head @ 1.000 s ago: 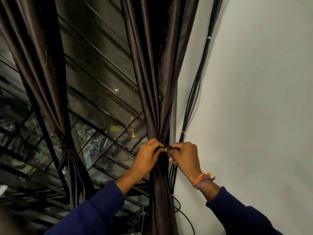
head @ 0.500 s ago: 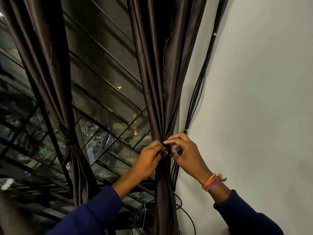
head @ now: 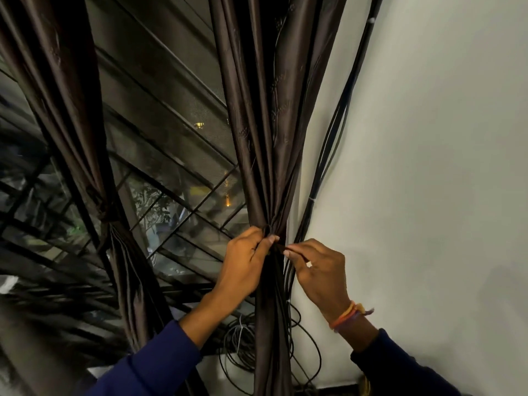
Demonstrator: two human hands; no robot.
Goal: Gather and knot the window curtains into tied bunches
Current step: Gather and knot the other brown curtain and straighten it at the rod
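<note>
A dark brown curtain [head: 265,132] hangs gathered into a narrow bunch next to the white wall. A thin dark tie band [head: 271,238] wraps the bunch at its waist. My left hand [head: 245,264] pinches the band from the left side of the bunch. My right hand [head: 317,270] pinches the band's other end just to the right, thumb and forefinger closed on it. A second brown curtain [head: 71,110] at the left is cinched with its own tie [head: 100,204].
Black cables [head: 331,144] run down the white wall [head: 428,167] right beside the curtain, and a coil of cable [head: 240,347] lies below. Behind the curtains is a window with a metal grille [head: 177,201].
Both hands have stayed at the curtain's waist working the tie. The right hand's fingers have closed from a spread pose into a pinch on the band's end.
</note>
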